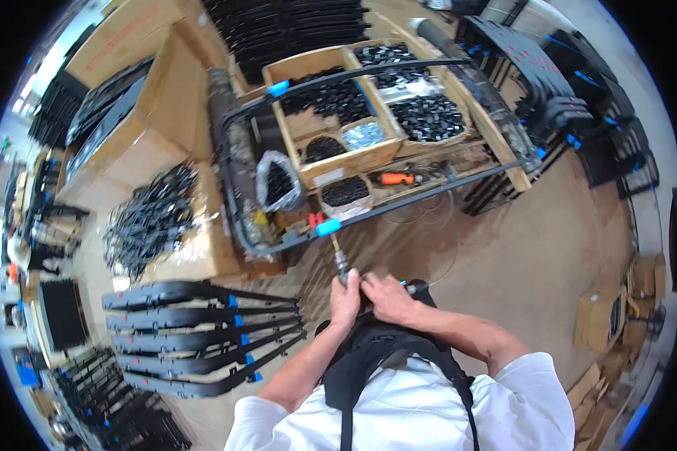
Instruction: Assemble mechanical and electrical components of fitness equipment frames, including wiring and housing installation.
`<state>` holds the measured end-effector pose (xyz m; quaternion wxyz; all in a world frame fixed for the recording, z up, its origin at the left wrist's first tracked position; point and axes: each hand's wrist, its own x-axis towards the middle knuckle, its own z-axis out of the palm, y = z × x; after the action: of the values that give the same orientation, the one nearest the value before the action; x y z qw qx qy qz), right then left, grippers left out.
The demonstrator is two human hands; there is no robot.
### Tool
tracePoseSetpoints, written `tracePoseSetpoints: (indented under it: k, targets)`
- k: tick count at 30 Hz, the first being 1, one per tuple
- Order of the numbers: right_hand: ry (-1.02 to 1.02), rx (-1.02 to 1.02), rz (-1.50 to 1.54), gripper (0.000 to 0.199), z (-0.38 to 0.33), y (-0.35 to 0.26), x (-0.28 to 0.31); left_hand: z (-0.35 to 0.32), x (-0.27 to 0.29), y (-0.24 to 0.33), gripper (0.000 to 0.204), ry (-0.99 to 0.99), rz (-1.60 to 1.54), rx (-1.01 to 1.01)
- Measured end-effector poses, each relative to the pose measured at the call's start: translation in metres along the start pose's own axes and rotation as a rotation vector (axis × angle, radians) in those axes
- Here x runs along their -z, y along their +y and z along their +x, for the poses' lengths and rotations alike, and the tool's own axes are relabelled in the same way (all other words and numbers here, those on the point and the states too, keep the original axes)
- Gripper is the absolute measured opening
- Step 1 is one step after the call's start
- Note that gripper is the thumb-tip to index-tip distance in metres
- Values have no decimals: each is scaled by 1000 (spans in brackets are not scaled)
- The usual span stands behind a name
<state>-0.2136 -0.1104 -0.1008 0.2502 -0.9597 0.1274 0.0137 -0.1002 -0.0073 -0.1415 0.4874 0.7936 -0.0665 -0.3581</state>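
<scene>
My left hand (344,299) is closed around a driver (342,263) with a grey front end and a long brass-coloured bit pointing away from me. The bit's tip reaches the near rail of a large black rectangular frame (421,195), close to a blue wrap (329,227) and a red piece (315,219). Beside it, my right hand (390,299) has its fingers curled in, slightly blurred; what they grip is hidden. The frame lies across a wooden compartment box (346,163) holding many small black parts (429,118).
An orange-handled tool (396,179) lies inside the frame, near clear bags of black parts (278,184). Stacked black curved parts (173,319) stand at my left, below a cardboard box (158,113). Black frames (534,75) lean at far right; cartons (600,319) sit nearer.
</scene>
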Motion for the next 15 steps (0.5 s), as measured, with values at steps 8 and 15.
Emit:
tracePoseSetpoints:
  k: [8,15]
  targets:
    - [-120,-262,246,65,-54,76,34,21,-39,39,61,-572,663,10]
    - [291,-810,280,67,-56,277,119,130,-174,241,23,-404,487,-880]
